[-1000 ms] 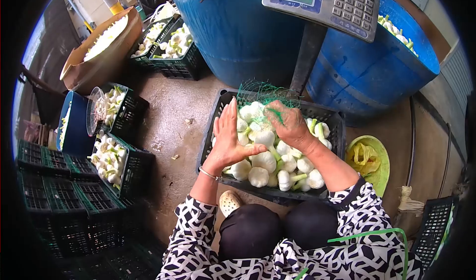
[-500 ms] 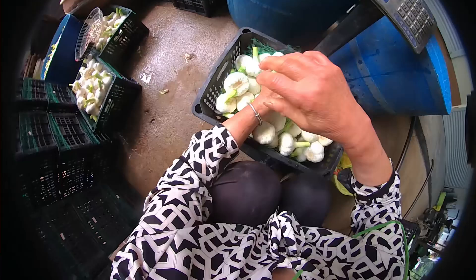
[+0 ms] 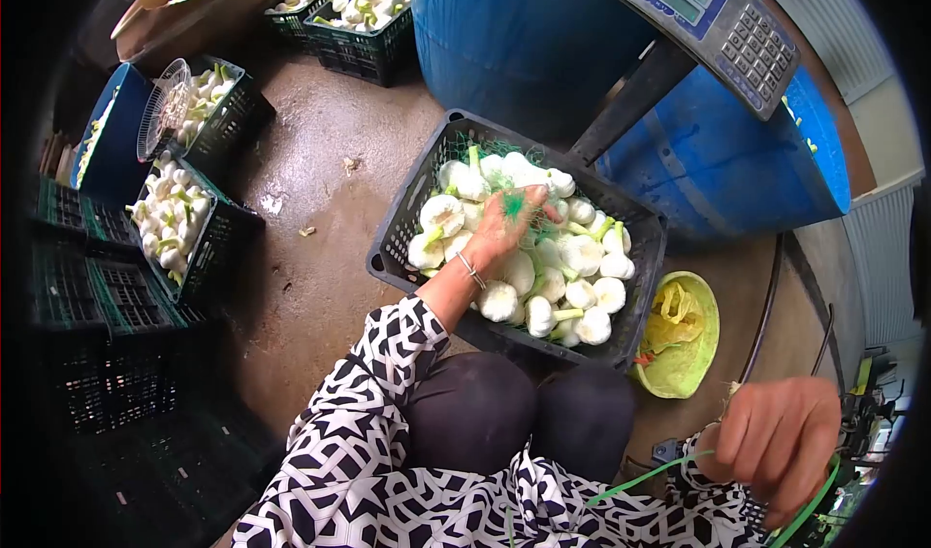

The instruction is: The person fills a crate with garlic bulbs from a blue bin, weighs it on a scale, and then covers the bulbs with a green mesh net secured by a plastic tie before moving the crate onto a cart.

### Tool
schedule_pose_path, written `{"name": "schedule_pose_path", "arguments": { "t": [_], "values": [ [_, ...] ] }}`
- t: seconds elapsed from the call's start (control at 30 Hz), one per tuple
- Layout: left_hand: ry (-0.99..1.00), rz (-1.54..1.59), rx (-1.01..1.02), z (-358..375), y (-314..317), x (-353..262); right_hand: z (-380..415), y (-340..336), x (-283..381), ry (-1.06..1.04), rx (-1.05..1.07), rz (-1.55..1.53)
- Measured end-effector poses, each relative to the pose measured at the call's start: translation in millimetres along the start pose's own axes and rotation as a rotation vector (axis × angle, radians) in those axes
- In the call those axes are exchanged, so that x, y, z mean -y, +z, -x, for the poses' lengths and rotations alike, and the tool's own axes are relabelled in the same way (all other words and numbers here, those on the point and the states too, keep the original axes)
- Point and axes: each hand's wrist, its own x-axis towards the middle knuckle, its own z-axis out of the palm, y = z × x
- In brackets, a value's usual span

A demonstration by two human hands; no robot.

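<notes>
Garlic bulbs with short green stems fill a black plastic crate in front of my knees. My left hand, a bracelet at its wrist, is over the middle of the crate with its fingers closed on gathered green netting. More of that netting lies over the bulbs at the far side. At the lower right, my right hand is raised beside my sleeve, fingers curled closed around a thin green strip. This strip runs across my lap and past the hand. The fingertips are partly hidden.
A digital scale display on a post stands beyond the crate, between blue barrels. A yellow-green bowl holding yellow plastic sits on the floor to the right. Garlic crates and stacked black crates are at left.
My right hand has moved from above my left hand down to the lower right, onto the green strip. The crate's contents and the bowl are uncovered. The camera view has shifted.
</notes>
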Motion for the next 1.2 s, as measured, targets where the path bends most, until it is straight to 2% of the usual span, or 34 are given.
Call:
{"name": "schedule_pose_path", "arguments": {
  "t": [0.07, 0.1, 0.13, 0.17, 0.2, 0.27, 0.33, 0.4, 0.43, 0.5, 0.53, 0.7, 0.8, 0.93, 1.0, 1.07, 1.1, 1.13, 1.2],
  "values": [
    [0.076, -0.036, 0.016, 4, 1, -4, 41, -46, 0, -0.018, -0.049, -0.079],
    [0.05, 0.026, 0.012, 5, 2, -5, 66, -37, -14, 0.019, -0.856, 0.199],
    [0.02, 0.083, 0.012, 5, 3, -7, 61, -70, -19, 0.522, -1.065, 0.746],
    [0.111, 0.088, -0.021, 1, 5, 4, 89, -111, -53, 0.77, -1.03, 1.459],
    [0.116, 0.072, 0.012, 0, 6, 6, 108, -131, -76, 0.969, -0.733, 2.06],
    [0.191, 0.019, 0.05, -3, 3, 10, 116, -150, -107, 1.13, -0.609, 1.975],
    [0.218, -0.006, 0.023, -4, 7, 9, 107, -156, -126, 1.099, -0.565, 1.937],
    [0.354, -0.526, -0.101, 4, 10, -5, 94, -157, -140, 1.075, -0.517, 1.89],
    [0.326, -0.66, -0.015, 3, 6, -2, 85, -156, -143, 0.996, -0.425, 1.82],
    [0.374, -0.698, -0.002, 6, 6, -1, 69, -152, -142, 0.869, -0.267, 1.702],
    [0.433, -0.729, 0.004, 7, 6, -1, 66, -153, -141, 0.864, -0.27, 1.698],
    [0.48, -0.696, -0.001, 8, 6, 0, 52, -156, -137, 0.84, 0.047, 1.62],
    [0.535, -0.88, 0.068, 4, 2, 11, 47, -155, -145, 0.881, 0.156, 1.736],
    [0.538, -0.847, -0.107, -1, 3, 22, 43, -132, -123, 0.889, 0.088, 1.7],
    [0.529, -0.83, -0.151, -7, 5, 32, 59, -123, -108, 0.843, -0.094, 1.579],
    [0.3, -0.118, -0.207, -20, 3, 62, 86, -117, -102, 0.907, -0.158, 1.502],
    [0.284, -0.361, -0.259, -22, 0, 62, 106, -116, -106, 0.905, -0.318, 1.384],
    [0.294, -0.359, -0.25, -20, 3, 52, 121, -111, -107, 0.894, -0.472, 1.26],
    [0.217, -0.297, -0.307, -13, 11, 28, 136, -99, -106, 0.931, -0.553, 1.21]
  ]
}}
